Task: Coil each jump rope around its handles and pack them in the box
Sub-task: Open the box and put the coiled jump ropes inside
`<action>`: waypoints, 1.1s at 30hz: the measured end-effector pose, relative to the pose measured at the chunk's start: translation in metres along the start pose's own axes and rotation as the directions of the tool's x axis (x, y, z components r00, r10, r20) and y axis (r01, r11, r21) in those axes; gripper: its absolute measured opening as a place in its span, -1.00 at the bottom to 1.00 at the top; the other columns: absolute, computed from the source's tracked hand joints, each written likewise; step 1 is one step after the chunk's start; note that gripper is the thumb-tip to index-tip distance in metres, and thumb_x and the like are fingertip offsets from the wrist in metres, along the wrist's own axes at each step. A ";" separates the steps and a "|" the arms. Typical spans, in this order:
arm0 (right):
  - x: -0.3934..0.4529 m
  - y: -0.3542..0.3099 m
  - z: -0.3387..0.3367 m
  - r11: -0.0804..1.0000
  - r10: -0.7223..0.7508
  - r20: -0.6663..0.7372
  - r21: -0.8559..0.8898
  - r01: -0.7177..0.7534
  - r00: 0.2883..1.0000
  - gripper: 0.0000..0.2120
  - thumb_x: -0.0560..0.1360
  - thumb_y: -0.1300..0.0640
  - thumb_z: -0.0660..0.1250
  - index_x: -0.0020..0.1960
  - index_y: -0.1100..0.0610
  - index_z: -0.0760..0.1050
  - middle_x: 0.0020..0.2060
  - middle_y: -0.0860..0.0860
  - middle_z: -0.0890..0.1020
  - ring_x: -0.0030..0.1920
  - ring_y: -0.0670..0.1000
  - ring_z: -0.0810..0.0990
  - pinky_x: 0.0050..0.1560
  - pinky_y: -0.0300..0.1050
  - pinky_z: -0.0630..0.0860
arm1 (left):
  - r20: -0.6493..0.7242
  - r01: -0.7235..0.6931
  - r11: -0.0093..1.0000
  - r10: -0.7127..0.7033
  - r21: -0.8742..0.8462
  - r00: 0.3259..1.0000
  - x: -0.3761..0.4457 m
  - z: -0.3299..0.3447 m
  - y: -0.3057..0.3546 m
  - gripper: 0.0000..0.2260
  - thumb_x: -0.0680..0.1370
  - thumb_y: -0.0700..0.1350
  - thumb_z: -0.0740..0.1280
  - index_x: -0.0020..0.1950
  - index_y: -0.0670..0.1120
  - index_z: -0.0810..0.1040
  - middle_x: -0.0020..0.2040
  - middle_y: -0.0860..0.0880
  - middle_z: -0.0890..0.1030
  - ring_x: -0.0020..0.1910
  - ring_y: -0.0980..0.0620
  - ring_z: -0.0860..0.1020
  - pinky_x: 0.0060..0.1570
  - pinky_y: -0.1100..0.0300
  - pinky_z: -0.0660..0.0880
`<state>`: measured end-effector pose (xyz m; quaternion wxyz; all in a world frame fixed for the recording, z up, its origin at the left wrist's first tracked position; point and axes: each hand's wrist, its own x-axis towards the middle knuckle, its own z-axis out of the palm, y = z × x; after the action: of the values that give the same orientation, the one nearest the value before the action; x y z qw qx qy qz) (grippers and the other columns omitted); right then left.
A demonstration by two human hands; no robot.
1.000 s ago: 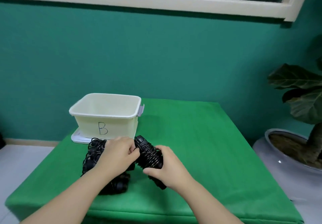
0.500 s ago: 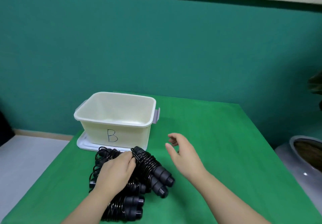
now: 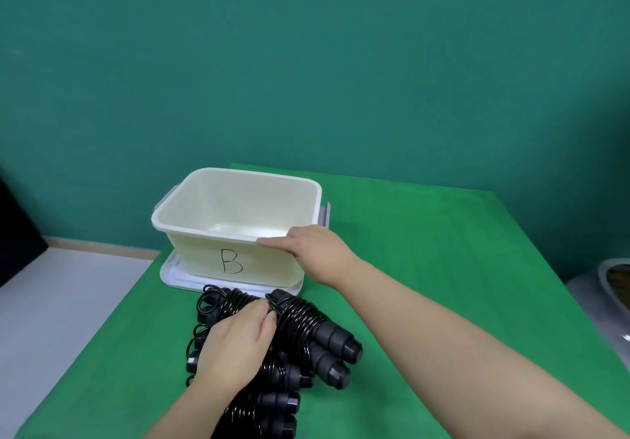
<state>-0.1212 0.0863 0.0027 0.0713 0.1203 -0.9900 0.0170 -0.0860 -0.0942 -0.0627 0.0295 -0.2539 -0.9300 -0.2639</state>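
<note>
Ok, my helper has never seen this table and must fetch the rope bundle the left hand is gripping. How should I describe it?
On the green cloth-covered table stands a cream plastic box marked B. Before it lies a pile of black coiled jump ropes. The wanted bundle lies rightmost on top, handle ends pointing right, the left hand gripping its near side.

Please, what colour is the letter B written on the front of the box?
Black, on the cream box; the head view shows the letter B clearly.
</note>
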 end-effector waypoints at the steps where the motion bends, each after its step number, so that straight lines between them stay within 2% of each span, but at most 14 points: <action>1: 0.000 0.000 -0.001 1.000 0.010 -0.016 0.009 -0.010 1.000 -0.25 0.46 0.47 0.07 0.43 -0.24 0.22 -0.28 -0.02 0.33 -0.14 0.14 0.43 -0.17 -0.04 0.28 | 0.001 -0.005 1.000 0.005 0.001 1.000 0.000 0.000 0.001 -0.71 0.58 0.02 0.08 -0.33 0.00 0.17 -0.41 0.00 0.37 -0.41 0.06 0.40 -0.37 0.10 0.23; 3: -0.001 0.000 -0.001 0.999 0.035 -0.026 0.026 -0.034 0.999 -0.26 0.47 0.46 0.06 0.42 -0.25 0.25 -0.35 -0.07 0.21 -0.20 0.10 0.35 -0.22 -0.08 0.18 | 0.003 -0.011 1.000 0.011 0.008 1.000 -0.001 -0.001 0.001 -0.70 0.58 0.01 0.08 -0.34 0.02 0.15 -0.40 0.01 0.36 -0.42 0.07 0.38 -0.37 0.11 0.22; 5: -0.005 0.001 -0.001 0.998 0.059 -0.022 0.032 -0.058 0.998 -0.26 0.47 0.46 0.06 0.42 -0.25 0.25 -0.36 -0.08 0.18 -0.21 0.09 0.32 -0.21 -0.09 0.16 | 0.003 -0.012 1.000 0.012 0.006 1.000 -0.002 -0.002 0.002 -0.70 0.58 0.00 0.09 -0.34 0.02 0.15 -0.40 0.02 0.35 -0.43 0.08 0.36 -0.38 0.13 0.21; 11: -0.038 0.020 -0.006 0.982 0.188 -0.053 0.032 -0.187 0.981 -0.26 0.45 0.45 0.07 0.43 -0.22 0.23 -0.32 -0.04 0.24 -0.21 0.09 0.33 -0.18 -0.11 0.15 | -0.007 -0.043 0.999 0.043 0.029 0.999 -0.004 -0.001 0.004 -0.70 0.58 -0.01 0.10 -0.35 0.02 0.16 -0.41 0.03 0.35 -0.43 0.06 0.40 -0.36 0.10 0.29; 14: -0.062 0.029 -0.010 0.960 0.278 -0.068 0.018 -0.278 0.958 -0.25 0.45 0.45 0.05 0.46 -0.21 0.18 -0.25 0.00 0.30 -0.21 0.08 0.33 -0.16 -0.11 0.16 | -0.015 -0.053 0.997 0.054 0.051 0.998 -0.005 0.001 0.004 -0.73 0.58 0.00 0.10 -0.31 -0.01 0.23 -0.39 0.02 0.38 -0.42 0.06 0.43 -0.36 0.09 0.33; 17: -0.089 0.037 -0.015 0.930 0.368 -0.073 0.022 -0.367 0.927 -0.24 0.44 0.45 0.04 0.47 -0.21 0.14 -0.29 -0.01 0.25 -0.21 0.08 0.31 -0.16 -0.11 0.14 | -0.018 -0.065 0.994 0.067 0.088 0.998 -0.005 0.002 0.006 -0.75 0.58 0.01 0.09 -0.28 -0.04 0.28 -0.35 0.02 0.41 -0.41 0.07 0.45 -0.34 0.09 0.39; 21: -0.124 0.041 -0.020 0.885 0.461 -0.070 -0.028 -0.464 0.884 -0.27 0.44 0.41 0.05 0.50 -0.14 0.12 -0.17 0.05 0.31 -0.21 0.10 0.29 -0.13 -0.08 0.14 | -0.016 -0.086 0.989 0.089 0.124 0.996 -0.005 0.001 0.010 -0.73 0.58 0.02 0.09 -0.29 -0.03 0.27 -0.37 0.00 0.40 -0.44 0.08 0.44 -0.35 0.11 0.38; 26: -0.172 0.043 -0.022 0.799 0.593 -0.073 -0.071 -0.597 0.802 -0.32 0.44 0.37 0.07 0.50 -0.06 0.11 -0.17 0.05 0.29 -0.21 0.10 0.29 -0.15 -0.07 0.15 | 0.001 -0.098 0.984 0.099 0.145 0.995 -0.006 0.000 0.015 -0.73 0.58 0.04 0.06 -0.28 -0.02 0.27 -0.34 0.00 0.42 -0.44 0.12 0.44 -0.33 0.16 0.39; 28: -0.193 0.044 -0.018 0.757 0.633 -0.124 -0.110 -0.644 0.764 -0.33 0.41 0.36 0.13 0.47 -0.03 0.21 -0.23 0.03 0.27 -0.28 0.09 0.27 -0.21 -0.08 0.16 | 0.019 -0.108 0.982 0.107 0.155 0.994 -0.005 0.000 0.019 -0.74 0.58 0.04 0.06 -0.28 0.00 0.28 -0.33 0.01 0.42 -0.42 0.14 0.45 -0.32 0.15 0.39; 30: -0.211 0.041 -0.021 0.707 0.672 -0.189 -0.124 -0.696 0.716 -0.35 0.34 0.36 0.23 0.39 -0.02 0.36 -0.37 -0.01 0.16 -0.40 0.08 0.21 -0.35 -0.11 0.11 | 0.046 -0.129 0.983 0.124 0.132 0.991 -0.001 0.000 0.024 -0.76 0.59 0.03 0.08 -0.26 0.01 0.33 -0.32 0.02 0.44 -0.37 0.10 0.47 -0.27 0.10 0.42; 31: -0.220 0.040 -0.021 0.696 0.691 -0.170 -0.107 -0.710 0.703 -0.37 0.36 0.36 0.21 0.40 0.02 0.35 -0.39 -0.03 0.09 -0.40 0.07 0.20 -0.37 -0.11 0.09 | 0.057 -0.140 0.984 0.134 0.113 0.989 0.001 0.000 0.026 -0.77 0.59 0.00 0.11 -0.24 -0.01 0.37 -0.31 0.02 0.44 -0.33 0.07 0.48 -0.23 0.08 0.42; 33: -0.239 0.039 -0.022 0.684 0.716 -0.098 -0.099 -0.723 0.691 -0.37 0.44 0.36 0.11 0.47 0.04 0.17 -0.37 -0.03 0.06 -0.38 0.06 0.20 -0.37 -0.10 0.09 | 0.065 -0.171 0.981 0.165 0.094 0.984 0.004 0.000 0.035 -0.79 0.58 -0.04 0.17 -0.26 -0.03 0.39 -0.31 0.04 0.44 -0.26 0.02 0.46 -0.16 0.05 0.42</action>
<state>0.1017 0.1814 -0.0106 0.0919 -0.2829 -0.9546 -0.0179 -0.0724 -0.0670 -0.0449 0.0377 -0.3372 -0.9177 -0.2064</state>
